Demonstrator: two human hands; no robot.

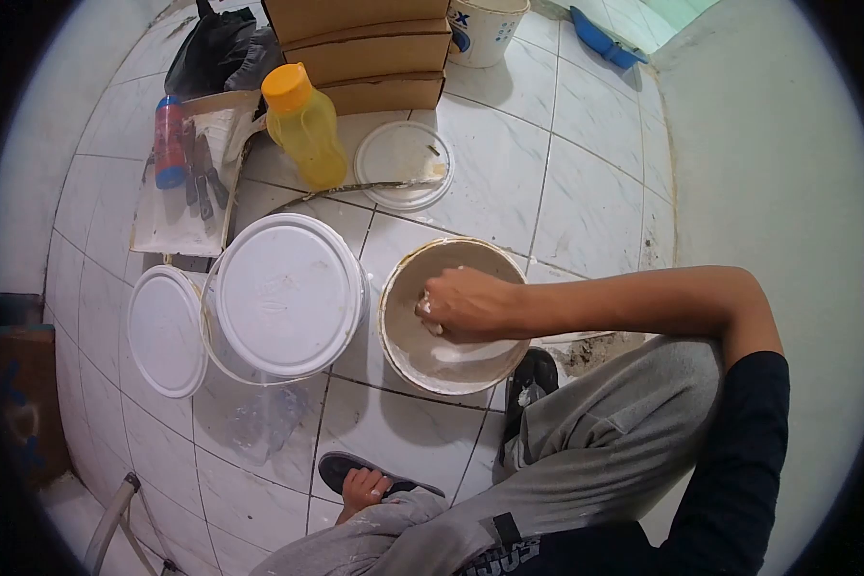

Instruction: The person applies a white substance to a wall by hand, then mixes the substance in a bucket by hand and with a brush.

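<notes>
My right hand (468, 303) is closed in a fist inside a round bucket (390, 344) whose inner wall is smeared with whitish paste. Pale stuff shows at the fingers, but what they grip is hidden. Low in the view, my left hand (362, 488) lies on my dark shoe (408, 483) by the ankle, fingers spread and holding nothing. Just left of the bucket stands a larger bucket with a white lid (288, 293), its handle hanging at the side. A smaller white lidded tub (166, 331) is beside it.
A yellow bottle with an orange cap (302, 130), a loose round lid (403, 165) and a thin dirty stick are farther off. A tray (178, 221) holds spatulas and a red-blue can (169, 142). Behind are a cardboard box (365, 53), another bucket (485, 34) and a blue tray (605, 40).
</notes>
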